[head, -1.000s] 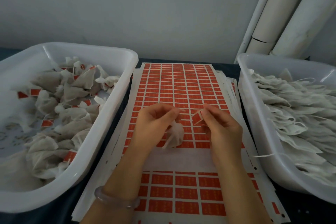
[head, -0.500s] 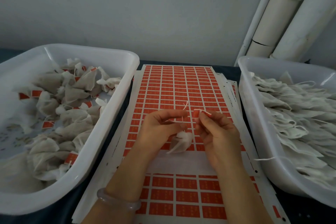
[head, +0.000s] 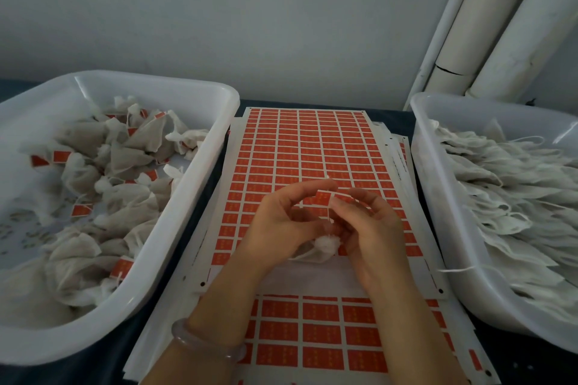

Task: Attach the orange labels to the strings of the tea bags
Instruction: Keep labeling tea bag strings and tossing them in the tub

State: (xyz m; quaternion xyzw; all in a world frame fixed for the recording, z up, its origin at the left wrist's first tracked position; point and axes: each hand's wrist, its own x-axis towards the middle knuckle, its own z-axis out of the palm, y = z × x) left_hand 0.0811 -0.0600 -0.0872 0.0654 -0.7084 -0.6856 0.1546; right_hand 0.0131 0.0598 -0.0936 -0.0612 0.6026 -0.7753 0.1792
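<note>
A white tea bag [head: 319, 248] hangs low between my two hands over the sheet of orange labels [head: 312, 150]. Its thin white string [head: 329, 212] runs up from the bag to a single orange label [head: 323, 198] held above it. My left hand [head: 281, 225] has its fingers curled around the string and the top of the label. My right hand [head: 369, 228] pinches the label's right side with thumb and fingertips. The bag's lower part is partly hidden by my palms.
A white tub [head: 175, 228] on the left holds labelled tea bags. A white tub [head: 438, 184] on the right holds unlabelled bags with loose strings. More label sheets [head: 312, 331] lie stacked under my wrists. White pipes [head: 488, 25] rise at the back right.
My hands have drawn closer together and risen slightly. The peeled label now sits against the string, and the bag has dropped lower between my palms.
</note>
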